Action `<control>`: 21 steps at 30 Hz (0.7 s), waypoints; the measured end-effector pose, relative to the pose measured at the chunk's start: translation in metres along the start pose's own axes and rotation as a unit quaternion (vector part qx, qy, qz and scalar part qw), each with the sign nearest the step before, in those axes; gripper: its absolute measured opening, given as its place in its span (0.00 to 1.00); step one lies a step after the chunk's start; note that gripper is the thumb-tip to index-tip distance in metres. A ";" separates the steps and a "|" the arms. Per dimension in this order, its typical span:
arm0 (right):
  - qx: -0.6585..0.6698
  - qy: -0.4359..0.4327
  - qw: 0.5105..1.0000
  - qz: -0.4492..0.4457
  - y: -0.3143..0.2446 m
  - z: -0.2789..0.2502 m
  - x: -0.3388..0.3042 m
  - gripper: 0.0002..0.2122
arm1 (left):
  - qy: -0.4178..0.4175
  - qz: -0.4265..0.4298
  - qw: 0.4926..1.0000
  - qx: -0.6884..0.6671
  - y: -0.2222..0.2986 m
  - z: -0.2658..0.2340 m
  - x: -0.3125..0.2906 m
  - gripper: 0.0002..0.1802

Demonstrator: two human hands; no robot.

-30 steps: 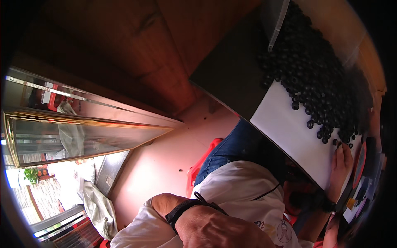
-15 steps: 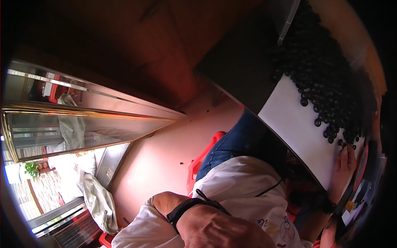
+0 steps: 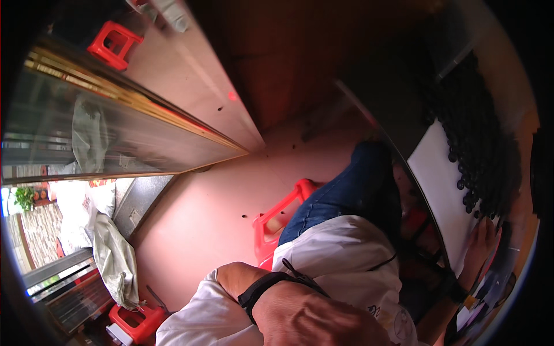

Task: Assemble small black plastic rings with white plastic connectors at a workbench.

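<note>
On the right, a heap of small black round pieces, bead-like (image 3: 482,138), lies spread on a white surface (image 3: 441,190). My right hand (image 3: 478,245) is at the near end of the heap, its fingers stretched toward the pieces and partly in shadow. I can make out nothing held in it. A black band (image 3: 459,293) circles that wrist. My left hand (image 3: 317,323) is low in front of my white shirt (image 3: 340,242), back upward. Its fingers fall outside the lower edge. Another black band (image 3: 259,291) is on the left wrist.
A red plastic stool (image 3: 262,236) stands beside my jeans-clad leg. Another red stool (image 3: 138,320) is at lower left, near a pale sack (image 3: 112,259). A glass door with a gold frame (image 3: 190,130) juts in from the left. Dark specks dot the pink floor (image 3: 196,230).
The view has turned, bringing more floor and the lower-left red stool into sight, while the heap sits nearer the right rim. My right hand stays by the heap's near end; my left has barely moved.
</note>
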State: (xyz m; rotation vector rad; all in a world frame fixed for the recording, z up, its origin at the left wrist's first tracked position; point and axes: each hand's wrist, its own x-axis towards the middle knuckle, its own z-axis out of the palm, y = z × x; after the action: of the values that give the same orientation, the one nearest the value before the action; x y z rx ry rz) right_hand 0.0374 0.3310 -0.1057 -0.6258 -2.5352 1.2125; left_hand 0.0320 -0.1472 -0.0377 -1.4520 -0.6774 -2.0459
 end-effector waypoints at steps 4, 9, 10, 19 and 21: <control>-0.039 -0.029 0.997 -0.058 -0.005 0.005 0.000 0.16 | 0.050 -0.068 0.996 0.023 0.022 -0.006 -0.001 0.10; 0.020 0.060 0.998 -0.020 -0.043 0.029 -0.023 0.13 | 0.067 -0.055 0.996 0.017 0.055 0.002 -0.003 0.10; 0.016 0.072 0.997 -0.029 -0.044 0.030 -0.023 0.12 | 0.079 -0.079 0.994 -0.008 0.061 0.004 -0.002 0.09; 0.023 0.012 0.995 -0.100 -0.020 0.002 -0.020 0.12 | -0.022 -0.230 0.967 0.105 0.039 -0.002 -0.018 0.09; -0.079 0.014 0.987 -0.140 -0.042 0.012 -0.020 0.10 | -0.044 -0.310 0.926 0.211 0.017 -0.009 -0.016 0.20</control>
State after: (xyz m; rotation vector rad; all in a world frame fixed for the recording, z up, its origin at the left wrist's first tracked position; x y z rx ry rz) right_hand 0.0387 0.2904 -0.0812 -0.3007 -2.6041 0.9086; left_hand 0.0415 -0.1636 -0.0541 -1.1634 -1.6731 -2.0753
